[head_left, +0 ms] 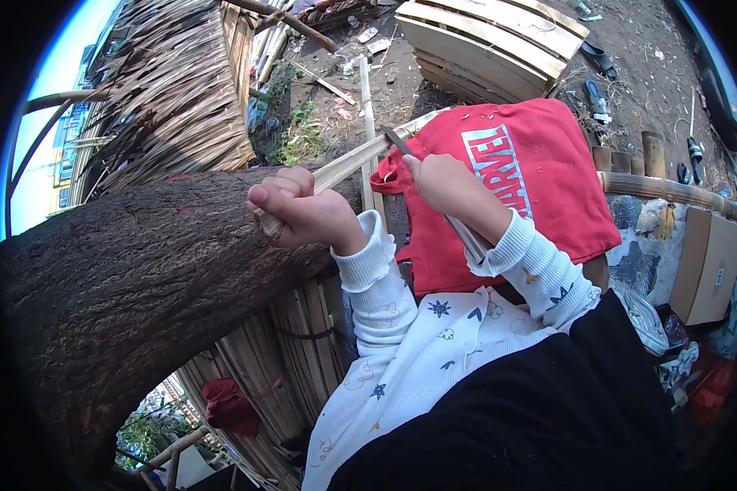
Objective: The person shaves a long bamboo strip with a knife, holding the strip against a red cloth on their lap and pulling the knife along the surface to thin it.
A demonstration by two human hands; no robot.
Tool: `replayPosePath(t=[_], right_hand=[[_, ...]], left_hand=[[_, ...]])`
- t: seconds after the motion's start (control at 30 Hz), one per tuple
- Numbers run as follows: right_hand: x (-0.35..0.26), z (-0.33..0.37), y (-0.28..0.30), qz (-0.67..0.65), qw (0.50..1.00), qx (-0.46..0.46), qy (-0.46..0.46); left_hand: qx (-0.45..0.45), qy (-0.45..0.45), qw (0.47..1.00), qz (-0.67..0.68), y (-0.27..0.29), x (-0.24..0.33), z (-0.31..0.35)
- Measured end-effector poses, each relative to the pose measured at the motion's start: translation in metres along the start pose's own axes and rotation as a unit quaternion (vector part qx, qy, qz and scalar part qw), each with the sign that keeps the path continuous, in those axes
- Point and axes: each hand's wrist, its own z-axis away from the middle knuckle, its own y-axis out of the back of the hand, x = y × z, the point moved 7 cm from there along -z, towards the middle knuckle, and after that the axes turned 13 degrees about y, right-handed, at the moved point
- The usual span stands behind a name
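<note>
My left hand (299, 204) is closed in a fist around the near end of a long, pale bamboo strip (352, 164). The strip slants up and away to the right, over the edge of a red cloth bag (561, 188) with white lettering, which lies spread before me. My right hand (453, 192) grips a knife (399, 141), its dark blade crossing the strip a little way from my left fist. The knife's long rear end (464, 236) runs back beneath my right forearm. Part of its grip is hidden by my fingers.
A thick tree trunk (164, 254) curves close along my left. Behind it stands a thatched leaf panel (172, 90). Ahead lies a slatted wooden crate (483, 49) on bare soil, with sandals (598, 102) beside it. At right are a bamboo rail (671, 188) and a cardboard box (704, 266).
</note>
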Motion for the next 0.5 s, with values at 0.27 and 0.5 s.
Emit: replayPosePath(t=[0.27,0.5], right_hand=[[0.009,-0.004,-0.008,0.043,0.994,0.083,0.063],[0.031,-0.021,-0.007,0.031,0.999,-0.011,-0.025]], left_hand=[[-0.005,-0.017,0.999,0.034,0.002,-0.004,0.002],[-0.002,0.009,1.0,0.012,-0.003,-0.002,0.009]])
